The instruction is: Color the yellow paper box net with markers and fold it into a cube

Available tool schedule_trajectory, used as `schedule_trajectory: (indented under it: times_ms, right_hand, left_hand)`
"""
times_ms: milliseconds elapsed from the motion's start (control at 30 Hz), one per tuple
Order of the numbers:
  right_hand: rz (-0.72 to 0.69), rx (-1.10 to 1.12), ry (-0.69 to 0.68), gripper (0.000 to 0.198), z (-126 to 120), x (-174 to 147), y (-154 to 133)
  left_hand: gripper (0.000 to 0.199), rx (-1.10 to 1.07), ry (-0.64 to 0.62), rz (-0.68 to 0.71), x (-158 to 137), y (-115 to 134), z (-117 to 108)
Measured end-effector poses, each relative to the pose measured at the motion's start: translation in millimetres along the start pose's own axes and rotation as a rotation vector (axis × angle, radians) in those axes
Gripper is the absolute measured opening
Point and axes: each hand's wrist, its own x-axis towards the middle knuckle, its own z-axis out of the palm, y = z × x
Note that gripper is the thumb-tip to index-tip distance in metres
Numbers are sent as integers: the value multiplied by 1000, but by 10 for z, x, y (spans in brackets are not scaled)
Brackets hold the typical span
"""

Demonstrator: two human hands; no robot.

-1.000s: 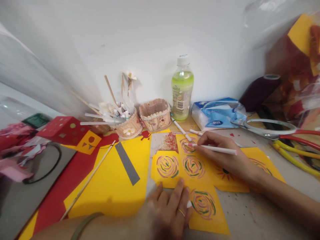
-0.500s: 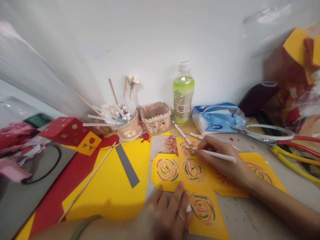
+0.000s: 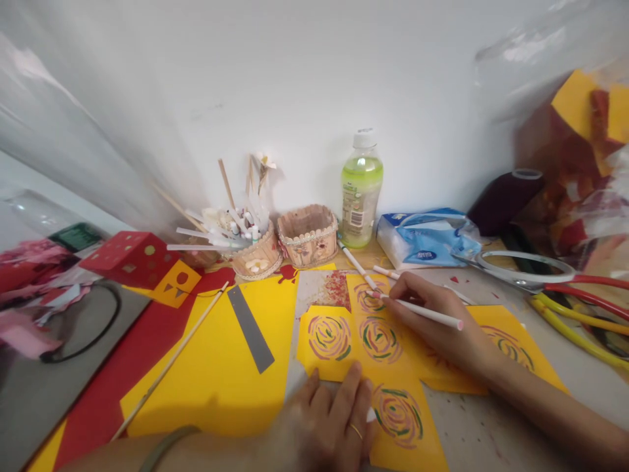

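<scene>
Currently my right hand (image 3: 432,298) pinches a pink-ended marker (image 3: 432,314), its tip at the far panel of the yellow cutout (image 3: 388,368). My left hand (image 3: 331,413), fingers slightly spread, rests on the left panel's near edge, apart from the right. The cutout lies on the surface (image 3: 472,419), between and beneath both hands.

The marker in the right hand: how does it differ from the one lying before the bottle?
The held marker has a pink end, the lying marker a greenish one. The right hand grips the held marker; the lying marker rests ungripped. In this view, the lying marker slants more steeply than the held marker. Both have slim white barrels.
</scene>
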Motion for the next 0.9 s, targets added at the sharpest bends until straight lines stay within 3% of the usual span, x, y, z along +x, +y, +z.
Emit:
schedule_trajectory:
  times_ms: [733,900]
  right_hand:
    - [-9,33,-29,22,15,1,29]
    - [23,9,16,24,8,-1,41]
  left_hand:
    - [28,1,20,-4,33,-13,-12]
    - [28,6,20,-6,26,3,-9]
